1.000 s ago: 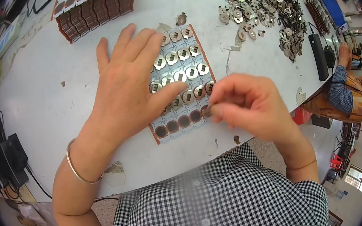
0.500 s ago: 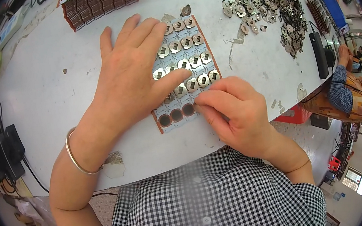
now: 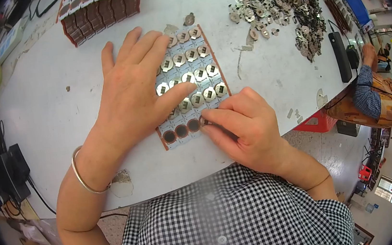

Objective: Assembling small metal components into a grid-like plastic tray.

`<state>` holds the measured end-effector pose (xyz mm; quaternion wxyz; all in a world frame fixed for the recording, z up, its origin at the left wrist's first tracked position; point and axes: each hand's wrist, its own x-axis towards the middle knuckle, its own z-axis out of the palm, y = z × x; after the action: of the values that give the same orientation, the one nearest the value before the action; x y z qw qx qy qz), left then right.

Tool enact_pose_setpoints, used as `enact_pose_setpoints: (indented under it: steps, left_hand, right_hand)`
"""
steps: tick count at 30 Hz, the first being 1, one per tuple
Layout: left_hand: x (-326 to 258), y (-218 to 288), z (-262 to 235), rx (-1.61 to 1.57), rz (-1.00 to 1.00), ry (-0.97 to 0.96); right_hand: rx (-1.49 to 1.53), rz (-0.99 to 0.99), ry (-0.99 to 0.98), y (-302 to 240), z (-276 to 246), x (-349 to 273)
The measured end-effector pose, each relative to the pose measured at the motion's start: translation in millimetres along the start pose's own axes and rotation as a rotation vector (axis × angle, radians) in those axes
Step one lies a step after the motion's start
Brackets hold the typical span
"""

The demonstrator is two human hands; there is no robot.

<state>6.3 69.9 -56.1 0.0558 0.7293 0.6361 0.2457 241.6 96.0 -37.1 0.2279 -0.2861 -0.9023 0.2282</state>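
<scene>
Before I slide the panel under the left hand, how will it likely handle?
The panel looks thin and flat on the table, so it would probably slide rather than tip or roll. It seems fairly stiff, judging by its straight right edge. The metal pieces sit on it in rows and might shift if tilted; whether they are fixed isn't visible.

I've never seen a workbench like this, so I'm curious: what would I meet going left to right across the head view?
Black box, silver bracelet, left hand, gridded panel, right hand, heap of small metal pieces, black bar-shaped device, co-worker in patterned clothing.
</scene>
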Motion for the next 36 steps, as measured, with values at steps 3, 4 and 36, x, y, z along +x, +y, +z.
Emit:
enact_pose_setpoints:
  steps: [3, 4, 36]
  left_hand:
    - [0, -1, 0, 0.009, -0.011, -0.006]
    - [-1, 0, 1, 0.012, -0.016, -0.01]
    - [0, 0, 4, 0.007, -0.003, -0.001]
  right_hand:
    - [0.12, -0.048, -0.083, 15, -15, 24]
    - [0.133, -0.03, -0.001, 26, -16, 37]
    - [1.031, 0.691, -0.355, 31, -53, 41]
